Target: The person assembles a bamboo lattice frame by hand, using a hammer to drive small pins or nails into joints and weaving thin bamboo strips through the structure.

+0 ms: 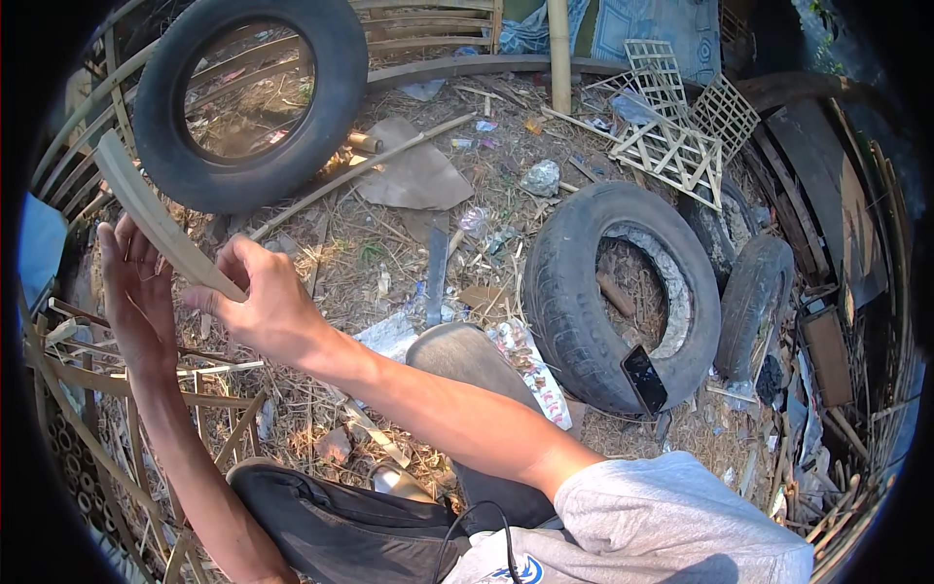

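A pale, curved bamboo strip [161, 219] slants across the left of the head view. My right hand [258, 292] grips its lower end between thumb and fingers. Close beside the strip, my left hand [138, 297] is raised with its fingers stretched out. Some of its fingertips pass behind the strip, so I cannot tell whether they touch it. On the ground in front of my knee lies a long, flat grey blade [437, 273]; no handle shows.
A large black tyre [341, 107] stands at the far left. Another tyre [555, 282] lies at the right, with a phone [644, 380] on its edge. Bamboo lattice panels [671, 146] lie far right. A bamboo frame [229, 401] is near my left arm. Scraps litter the ground.
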Demonstrator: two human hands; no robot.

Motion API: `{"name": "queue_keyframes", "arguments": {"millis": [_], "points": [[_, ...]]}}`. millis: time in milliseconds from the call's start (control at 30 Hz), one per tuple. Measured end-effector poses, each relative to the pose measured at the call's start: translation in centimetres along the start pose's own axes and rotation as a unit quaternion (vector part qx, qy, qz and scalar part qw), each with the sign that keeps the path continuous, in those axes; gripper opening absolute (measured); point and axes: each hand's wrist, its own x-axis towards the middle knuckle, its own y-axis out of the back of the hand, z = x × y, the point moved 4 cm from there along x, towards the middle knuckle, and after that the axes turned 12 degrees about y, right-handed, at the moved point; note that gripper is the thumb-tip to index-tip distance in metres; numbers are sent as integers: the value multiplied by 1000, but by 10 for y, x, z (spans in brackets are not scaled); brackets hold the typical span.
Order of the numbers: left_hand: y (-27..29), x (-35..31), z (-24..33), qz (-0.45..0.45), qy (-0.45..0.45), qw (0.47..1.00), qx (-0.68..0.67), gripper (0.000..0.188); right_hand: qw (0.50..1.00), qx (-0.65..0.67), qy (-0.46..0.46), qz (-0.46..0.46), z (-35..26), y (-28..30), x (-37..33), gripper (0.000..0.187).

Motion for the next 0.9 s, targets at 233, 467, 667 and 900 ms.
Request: {"name": "queue_keyframes", "arguments": {"millis": [233, 467, 667, 900], "points": [[0, 2, -22, 37, 39, 987, 151, 33, 999, -41, 8, 10, 12, 5, -1, 44], [-12, -3, -16, 70, 21, 974, 214, 40, 996, -82, -31, 15, 23, 2, 0, 39], [-12, 4, -14, 36, 25, 981, 187, 38, 992, -79, -94, 16, 16, -2, 3, 34], [-7, -7, -10, 38, 26, 984, 172, 38, 994, -95, -45, 23, 23, -11, -4, 36]]}}
